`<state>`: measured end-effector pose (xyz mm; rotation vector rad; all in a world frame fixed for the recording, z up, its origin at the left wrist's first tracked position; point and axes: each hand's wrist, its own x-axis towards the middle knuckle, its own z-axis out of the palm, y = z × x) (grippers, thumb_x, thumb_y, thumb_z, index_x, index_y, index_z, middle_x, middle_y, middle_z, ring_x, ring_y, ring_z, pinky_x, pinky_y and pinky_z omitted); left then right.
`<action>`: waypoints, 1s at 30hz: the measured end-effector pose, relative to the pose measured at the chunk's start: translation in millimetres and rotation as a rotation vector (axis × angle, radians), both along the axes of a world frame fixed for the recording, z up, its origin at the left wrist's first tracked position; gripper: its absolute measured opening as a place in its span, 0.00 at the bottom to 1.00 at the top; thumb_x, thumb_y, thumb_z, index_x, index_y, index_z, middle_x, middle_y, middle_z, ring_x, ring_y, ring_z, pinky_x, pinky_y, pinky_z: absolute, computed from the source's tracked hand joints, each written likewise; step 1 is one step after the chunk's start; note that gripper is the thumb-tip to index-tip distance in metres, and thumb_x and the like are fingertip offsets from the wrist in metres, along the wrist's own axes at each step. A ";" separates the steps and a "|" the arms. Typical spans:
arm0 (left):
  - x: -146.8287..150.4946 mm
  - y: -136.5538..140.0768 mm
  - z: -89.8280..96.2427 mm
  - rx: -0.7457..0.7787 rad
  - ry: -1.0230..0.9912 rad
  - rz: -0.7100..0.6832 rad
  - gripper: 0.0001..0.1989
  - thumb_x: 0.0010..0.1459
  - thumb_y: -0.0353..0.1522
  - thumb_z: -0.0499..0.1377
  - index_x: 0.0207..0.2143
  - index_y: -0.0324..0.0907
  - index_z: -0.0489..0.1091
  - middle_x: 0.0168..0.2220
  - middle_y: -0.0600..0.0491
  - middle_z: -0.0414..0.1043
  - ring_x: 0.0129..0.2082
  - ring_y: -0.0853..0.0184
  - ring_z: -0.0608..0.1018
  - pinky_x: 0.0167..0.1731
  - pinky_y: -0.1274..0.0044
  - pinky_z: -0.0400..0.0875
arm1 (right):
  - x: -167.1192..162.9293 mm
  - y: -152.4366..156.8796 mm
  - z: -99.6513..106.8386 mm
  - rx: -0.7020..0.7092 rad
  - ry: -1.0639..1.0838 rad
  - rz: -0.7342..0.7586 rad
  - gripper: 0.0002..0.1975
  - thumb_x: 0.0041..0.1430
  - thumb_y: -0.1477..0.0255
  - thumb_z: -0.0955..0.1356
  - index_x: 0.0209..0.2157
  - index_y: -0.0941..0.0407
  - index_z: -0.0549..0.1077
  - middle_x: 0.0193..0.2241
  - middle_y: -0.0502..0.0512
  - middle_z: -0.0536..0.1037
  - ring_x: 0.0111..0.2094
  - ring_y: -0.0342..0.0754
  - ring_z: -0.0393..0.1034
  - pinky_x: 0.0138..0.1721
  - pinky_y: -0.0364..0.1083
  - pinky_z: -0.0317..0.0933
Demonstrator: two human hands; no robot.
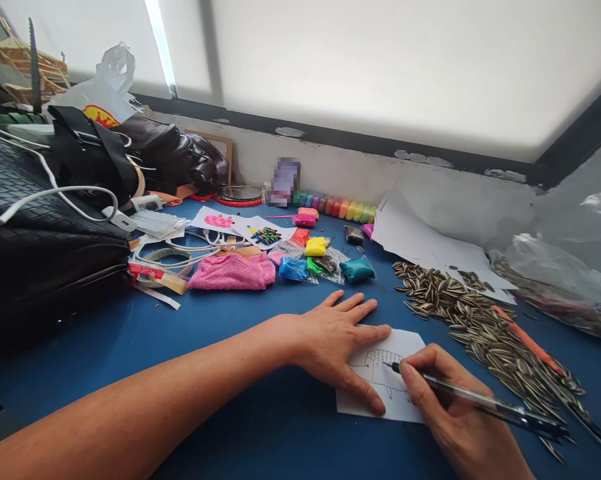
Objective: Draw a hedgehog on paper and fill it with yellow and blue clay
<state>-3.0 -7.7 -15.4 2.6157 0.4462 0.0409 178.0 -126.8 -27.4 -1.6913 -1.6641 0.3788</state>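
The head view looks down on a blue surface (pixel 230 347) set against a wall below a bright window. Near the front edge, right of the middle, lies a small white card (pixel 408 347) with a line drawing on it. The left hand (pixel 338 340) lies flat and open on the card's left part, fingers spread, pinning it to the surface. The right hand (pixel 450 407) is closed around a clear-barrelled pen (pixel 480 400), its dark tip touching the card just beside the left thumb. To the right of the card, running from mid-surface down toward the front right corner, is a wide heap of striped sunflower seeds (pixel 480 327), with an orange stick (pixel 525 340) lying across it. Behind the seeds some loose white sheets (pixel 420 240) lean toward the wall, and a crumpled clear plastic bag (pixel 560 280) sits at the right edge. Further back, mid-surface, small packets of coloured clay (pixel 320 257) are scattered in yellow, blue, green, teal and red, beside a folded pink cloth (pixel 233 272). A row of small coloured pots (pixel 335 207) stands along the back edge against the wall. At the left edge a black woven bag (pixel 35 227) rests with a white cable (pixel 55 193) across it, and more dark bags (pixel 145 153) pile in the back left corner.
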 end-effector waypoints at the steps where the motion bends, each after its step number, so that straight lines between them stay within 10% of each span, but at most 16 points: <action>1: 0.0 0.0 0.1 0.001 -0.003 -0.001 0.49 0.52 0.59 0.56 0.68 0.44 0.48 0.70 0.40 0.32 0.70 0.50 0.36 0.64 0.54 0.30 | 1.4 0.6 -0.6 0.002 -0.009 0.014 0.13 0.61 0.62 0.65 0.25 0.51 0.68 0.19 0.45 0.67 0.19 0.42 0.60 0.20 0.41 0.57; 30: 0.8 0.2 -0.5 -0.007 -0.006 -0.003 0.49 0.52 0.59 0.55 0.68 0.43 0.48 0.70 0.39 0.31 0.69 0.50 0.36 0.64 0.55 0.30 | 1.4 0.4 -1.1 0.010 -0.023 0.031 0.12 0.61 0.64 0.65 0.25 0.51 0.67 0.18 0.44 0.66 0.18 0.42 0.59 0.19 0.41 0.53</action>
